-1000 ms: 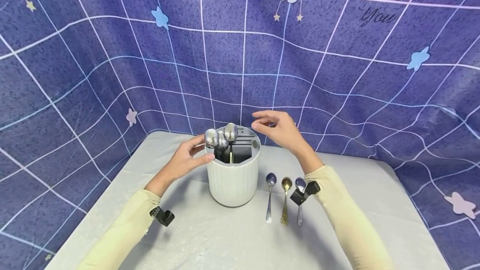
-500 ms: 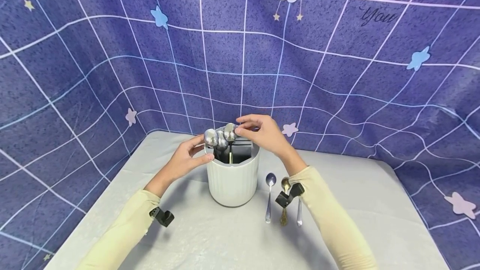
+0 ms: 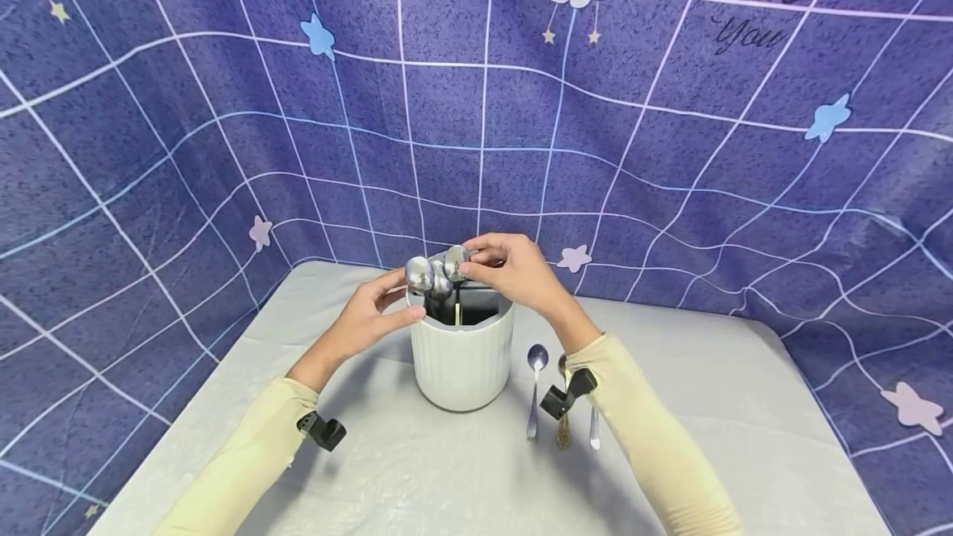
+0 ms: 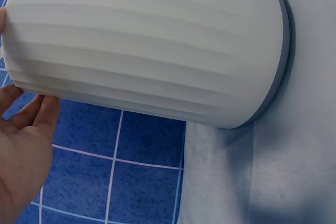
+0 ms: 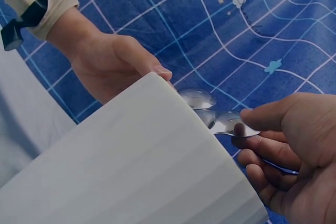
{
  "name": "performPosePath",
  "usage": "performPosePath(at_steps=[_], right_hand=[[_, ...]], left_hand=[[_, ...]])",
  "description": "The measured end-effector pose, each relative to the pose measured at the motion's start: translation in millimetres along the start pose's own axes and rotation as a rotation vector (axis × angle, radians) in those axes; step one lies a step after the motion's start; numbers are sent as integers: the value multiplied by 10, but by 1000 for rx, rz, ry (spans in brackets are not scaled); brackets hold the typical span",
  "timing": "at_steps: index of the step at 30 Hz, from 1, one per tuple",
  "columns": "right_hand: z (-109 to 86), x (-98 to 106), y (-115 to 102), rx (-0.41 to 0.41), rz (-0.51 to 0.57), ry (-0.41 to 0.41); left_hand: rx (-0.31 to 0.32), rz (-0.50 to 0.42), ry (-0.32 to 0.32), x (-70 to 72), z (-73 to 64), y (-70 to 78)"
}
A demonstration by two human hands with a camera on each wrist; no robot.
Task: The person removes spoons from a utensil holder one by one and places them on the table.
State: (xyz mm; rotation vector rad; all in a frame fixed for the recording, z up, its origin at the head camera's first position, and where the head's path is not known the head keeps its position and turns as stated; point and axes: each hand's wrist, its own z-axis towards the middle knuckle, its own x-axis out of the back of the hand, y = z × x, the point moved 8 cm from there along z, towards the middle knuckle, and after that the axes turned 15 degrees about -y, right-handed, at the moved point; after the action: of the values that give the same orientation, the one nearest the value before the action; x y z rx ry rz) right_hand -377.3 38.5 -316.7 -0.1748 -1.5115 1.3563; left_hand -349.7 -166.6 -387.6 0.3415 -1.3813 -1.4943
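A white ribbed utensil holder point(image 3: 462, 362) stands upright on the table, its top divided into compartments. Three silver spoons stand bowl-up in its left part: one at the left point(image 3: 419, 273), a middle one point(image 3: 441, 281) and one at the right point(image 3: 455, 261). My left hand point(image 3: 370, 310) holds the holder's left rim, thumb at the front edge. Between thumb and fingers, my right hand point(image 3: 514, 270) pinches the bowl of the rightmost spoon. In the right wrist view that spoon bowl point(image 5: 231, 124) lies between thumb and fingers. The spoons' lower handles are hidden inside the holder.
Right of the holder, a silver spoon point(image 3: 536, 387), a gold spoon point(image 3: 563, 430) and another silver spoon point(image 3: 595, 430) lie on the pale tablecloth point(image 3: 417, 470). The right wrist's black camera point(image 3: 567, 394) partly covers them. A blue-purple patterned curtain point(image 3: 462, 106) hangs behind.
My right hand has moved left and down from beside the holder to the rightmost spoon and pinches its bowl. The left hand has stayed on the rim.
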Motion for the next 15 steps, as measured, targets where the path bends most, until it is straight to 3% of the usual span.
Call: performPosePath(at_steps=[15], right_hand=[[-45, -25, -28, 1, 63, -17]], left_hand=[[-9, -3, 3, 3, -2, 2]])
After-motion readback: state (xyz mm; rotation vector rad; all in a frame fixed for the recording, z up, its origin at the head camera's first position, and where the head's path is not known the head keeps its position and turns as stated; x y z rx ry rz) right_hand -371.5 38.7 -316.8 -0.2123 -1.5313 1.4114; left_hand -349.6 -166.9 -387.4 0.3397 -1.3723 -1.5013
